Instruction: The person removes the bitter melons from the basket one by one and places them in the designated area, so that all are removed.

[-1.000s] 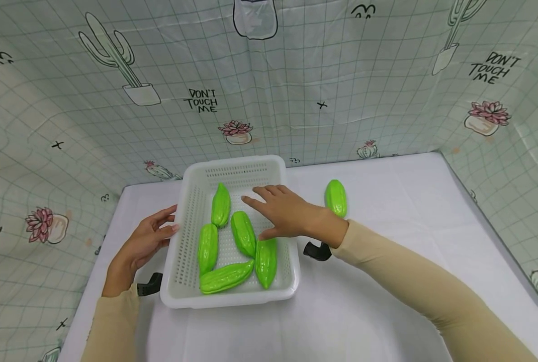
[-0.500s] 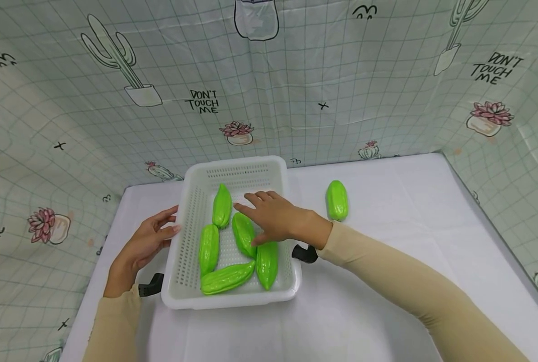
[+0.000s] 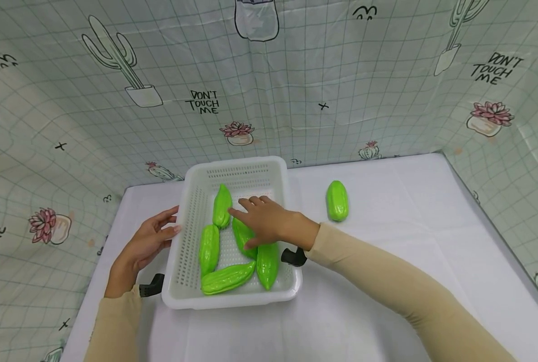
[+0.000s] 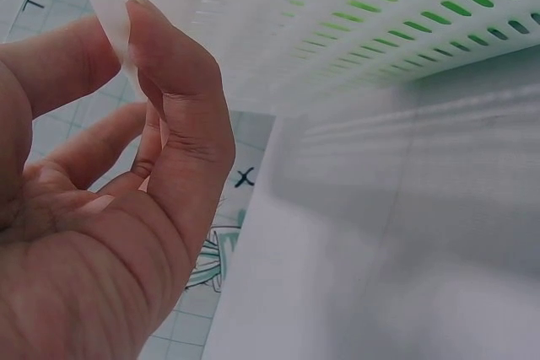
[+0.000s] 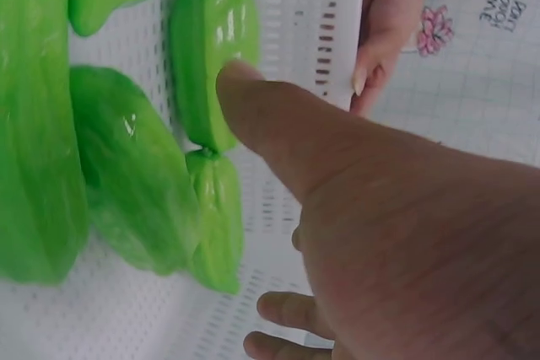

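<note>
A white slotted plastic basket (image 3: 230,301) holds several shiny green ridged gourds, among them one lying crosswise (image 3: 228,278) near its front wall. My left hand (image 3: 148,240) is at the basket's left side; in the left wrist view, thumb and fingers pinch the rim (image 4: 114,18) from both sides. Over the basket, my right hand (image 3: 269,221) is spread palm down with nothing in it. It partly hides the middle gourd (image 3: 243,235) and the right-hand gourd (image 3: 267,266). The right wrist view shows its thumb (image 5: 253,103) extended in front of a gourd (image 5: 211,48).
One more green gourd (image 3: 337,201) lies on the white table (image 3: 400,211), right of the basket. A patterned cloth (image 3: 287,75) hangs behind the table and at both sides. Black wrist mounts (image 3: 293,257) stick out below both hands.
My right hand has moved left and a little toward me over the basket, uncovering the whole gourd on the table. The left hand and the basket stay in place.
</note>
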### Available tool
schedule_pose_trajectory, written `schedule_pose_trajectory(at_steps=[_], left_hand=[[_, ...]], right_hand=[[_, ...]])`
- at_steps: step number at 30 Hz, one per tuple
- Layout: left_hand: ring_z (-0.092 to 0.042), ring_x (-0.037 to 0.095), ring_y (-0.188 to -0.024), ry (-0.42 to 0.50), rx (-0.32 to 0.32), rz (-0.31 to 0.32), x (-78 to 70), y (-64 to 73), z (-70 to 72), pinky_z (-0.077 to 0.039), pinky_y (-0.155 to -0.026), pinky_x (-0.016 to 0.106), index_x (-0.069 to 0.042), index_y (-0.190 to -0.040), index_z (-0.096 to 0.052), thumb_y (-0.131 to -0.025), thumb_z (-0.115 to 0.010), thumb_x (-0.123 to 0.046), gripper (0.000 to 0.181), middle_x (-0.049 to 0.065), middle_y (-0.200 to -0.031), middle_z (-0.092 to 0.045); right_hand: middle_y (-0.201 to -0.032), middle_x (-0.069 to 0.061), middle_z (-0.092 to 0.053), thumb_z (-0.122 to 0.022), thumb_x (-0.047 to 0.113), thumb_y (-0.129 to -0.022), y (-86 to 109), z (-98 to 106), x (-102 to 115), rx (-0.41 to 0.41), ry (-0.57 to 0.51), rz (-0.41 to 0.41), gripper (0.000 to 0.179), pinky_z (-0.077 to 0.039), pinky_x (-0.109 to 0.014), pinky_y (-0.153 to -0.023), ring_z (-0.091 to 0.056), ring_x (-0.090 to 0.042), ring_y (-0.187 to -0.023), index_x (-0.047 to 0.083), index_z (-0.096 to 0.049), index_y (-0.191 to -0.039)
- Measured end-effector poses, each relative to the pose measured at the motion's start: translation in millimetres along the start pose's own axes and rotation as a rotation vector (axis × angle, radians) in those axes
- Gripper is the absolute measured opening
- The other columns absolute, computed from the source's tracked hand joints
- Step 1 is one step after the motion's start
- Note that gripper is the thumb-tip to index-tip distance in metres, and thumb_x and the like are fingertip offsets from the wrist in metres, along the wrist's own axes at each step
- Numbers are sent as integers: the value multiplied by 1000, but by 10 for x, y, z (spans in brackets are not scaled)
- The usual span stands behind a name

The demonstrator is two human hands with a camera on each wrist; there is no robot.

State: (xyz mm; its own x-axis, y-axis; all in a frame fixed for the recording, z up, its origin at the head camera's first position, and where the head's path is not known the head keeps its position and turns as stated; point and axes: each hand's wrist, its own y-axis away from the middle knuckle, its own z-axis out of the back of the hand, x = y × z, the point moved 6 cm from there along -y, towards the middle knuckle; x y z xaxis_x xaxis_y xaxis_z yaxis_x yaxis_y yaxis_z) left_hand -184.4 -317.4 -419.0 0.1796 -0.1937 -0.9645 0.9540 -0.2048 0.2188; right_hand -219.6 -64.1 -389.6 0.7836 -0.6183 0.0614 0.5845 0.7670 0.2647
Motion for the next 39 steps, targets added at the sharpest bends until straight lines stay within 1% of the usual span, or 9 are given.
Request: schedule_pose_trajectory(at_steps=[9, 16, 26, 30, 34, 39], left_hand=[[-70, 7, -101, 13, -3, 4, 21, -10, 6, -62, -85, 26, 7, -165, -19, -106, -63, -5, 74, -1, -126, -55], [-70, 7, -102, 6, -8, 9, 30, -9, 19, -62, -85, 26, 5, -166, -19, -107, -62, -5, 73, -1, -126, -54], [-70, 8, -101, 5, -4, -2, 2, -7, 5, -62, -84, 26, 6, -166, -19, -107, -62, -5, 74, 3, -126, -53], [-70, 7, -100, 8, -4, 2, 1, -6, 6, -62, -84, 26, 5, -166, -19, -107, -61, -5, 73, 2, -126, -53], [-70, 7, -101, 4, -6, 7, 11, -5, 13, -62, -84, 26, 4, -166, -19, -107, -61, -5, 73, 2, -126, -53], [-70, 7, -101, -9, -8, 7, 26, -2, 23, -62, -85, 26, 5, -166, -19, -108, -60, -5, 72, 3, -127, -53]], right_hand=[[-170, -13, -33, -73, 60, -95, -85, -52, 40, 48, -11, -26, 96, -30, -47, -127, -35, -33, -154, 20, -27, -169], [-169, -12, -33, -74, 60, -94, -145, -101, 73, 81, 6, -48, 97, -32, -45, -126, -37, -31, -153, 20, -27, -170], [-166, -10, -37, -75, 60, -94, -222, -218, 95, 146, 31, -66, 96, -35, -42, -124, -40, -28, -150, 21, -30, -169], [-165, -11, -36, -78, 59, -92, -239, -245, 101, 161, 41, -72, 97, -33, -43, -125, -39, -29, -151, 22, -30, -169], [-164, -12, -37, -81, 59, -88, -255, -270, 110, 160, 60, -71, 102, -33, -44, -125, -40, -30, -150, 22, -30, -168], [-163, -12, -37, -85, 59, -84, -261, -282, 122, 163, 94, -70, 107, -35, -42, -124, -41, -28, -148, 23, -30, -168]])
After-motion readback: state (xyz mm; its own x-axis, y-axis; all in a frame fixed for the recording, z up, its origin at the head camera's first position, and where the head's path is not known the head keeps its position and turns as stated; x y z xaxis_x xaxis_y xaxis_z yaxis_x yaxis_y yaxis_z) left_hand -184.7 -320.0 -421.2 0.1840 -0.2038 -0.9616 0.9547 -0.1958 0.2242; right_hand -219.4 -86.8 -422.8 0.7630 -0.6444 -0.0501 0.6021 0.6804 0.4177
